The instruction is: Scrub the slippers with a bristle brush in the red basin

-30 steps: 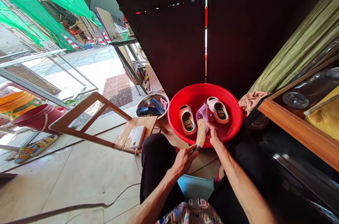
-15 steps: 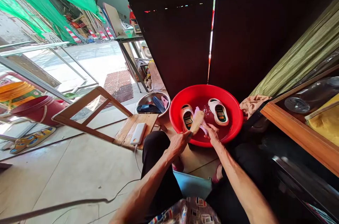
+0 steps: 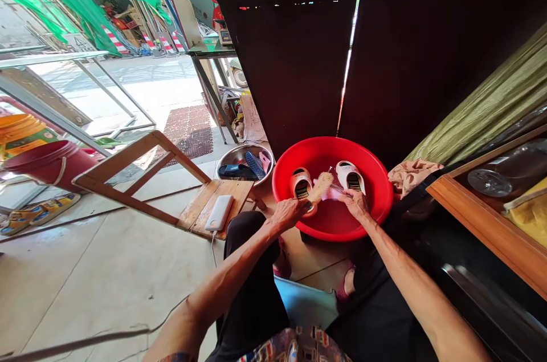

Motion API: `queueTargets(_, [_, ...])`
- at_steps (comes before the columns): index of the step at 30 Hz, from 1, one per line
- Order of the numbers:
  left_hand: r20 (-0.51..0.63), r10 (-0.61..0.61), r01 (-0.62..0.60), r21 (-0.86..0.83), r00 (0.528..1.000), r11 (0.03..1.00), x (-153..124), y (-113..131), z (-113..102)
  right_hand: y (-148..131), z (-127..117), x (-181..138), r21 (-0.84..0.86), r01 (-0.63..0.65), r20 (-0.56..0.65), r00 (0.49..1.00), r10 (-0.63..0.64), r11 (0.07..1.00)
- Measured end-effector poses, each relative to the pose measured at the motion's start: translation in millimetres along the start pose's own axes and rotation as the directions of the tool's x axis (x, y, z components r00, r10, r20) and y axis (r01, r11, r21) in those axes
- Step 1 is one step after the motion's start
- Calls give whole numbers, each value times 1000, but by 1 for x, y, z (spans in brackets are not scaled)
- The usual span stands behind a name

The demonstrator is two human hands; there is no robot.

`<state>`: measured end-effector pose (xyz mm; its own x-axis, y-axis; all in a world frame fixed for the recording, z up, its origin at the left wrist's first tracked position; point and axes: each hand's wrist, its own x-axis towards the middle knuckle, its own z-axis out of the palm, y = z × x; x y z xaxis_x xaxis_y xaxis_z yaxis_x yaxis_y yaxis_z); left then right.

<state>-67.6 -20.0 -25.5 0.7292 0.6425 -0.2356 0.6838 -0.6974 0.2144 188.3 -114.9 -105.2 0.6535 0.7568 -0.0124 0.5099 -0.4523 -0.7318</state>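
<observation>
My left hand (image 3: 291,212) is closed round the handle of a scrubbing brush (image 3: 321,186) with pale bristles. My right hand (image 3: 356,203) grips a pale lavender slipper (image 3: 332,193), partly hidden behind the brush and blurred. Both hands are over a red basin (image 3: 280,148) with water in it. Inside, a white slipper with a dark striped insole (image 3: 301,182) lies to the left, partly covered by my left hand and the brush. Its match, another white slipper (image 3: 351,175), lies to the right, just beyond my right hand.
A metal bowl (image 3: 222,158) with several slippers stands left of the basin. Nearer is a wooden folding chair (image 3: 196,214) bearing a white power bank (image 3: 219,212) with a cable. A wooden drawer edge (image 3: 487,225) lies at right; a dark panel (image 3: 299,71) rises behind.
My right hand has moved right with the lavender slipper, now partly in front of the right white slipper. The brush stays against the lavender slipper, and the view has shifted slightly.
</observation>
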Motion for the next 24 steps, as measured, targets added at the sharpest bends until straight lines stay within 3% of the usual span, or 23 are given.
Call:
queueTargets(3, [21,-97,96,42,995,994,18,-13,-4,0,7,-10,-105,135,-6,991,-136,985])
queueTargets(7, [26,-70,70,-3,997,998,23,-30,-2,-4,10,-12,-288,293,3,952,-305,912])
queueTargets(11, [92,43,-34,-104,995,994,13,-31,7,-5,3,-3,-456,297,144,955,-260,839])
queueTargets(15, [174,189,-144,-244,966,959,8,-19,18,0,3,3,-510,328,299,934,-194,795])
queueTargets(17, [180,155,-117,-205,971,972,14,-15,22,3,5,4,-518,300,321,936,-143,801])
queueTargets(21, [171,-62,68,-27,983,997,30,-10,23,6,10,4,-534,294,320,938,-133,793])
queueTargets(24, [158,-50,54,-23,986,998,33,-6,27,6,11,5,-574,274,333,939,-85,772])
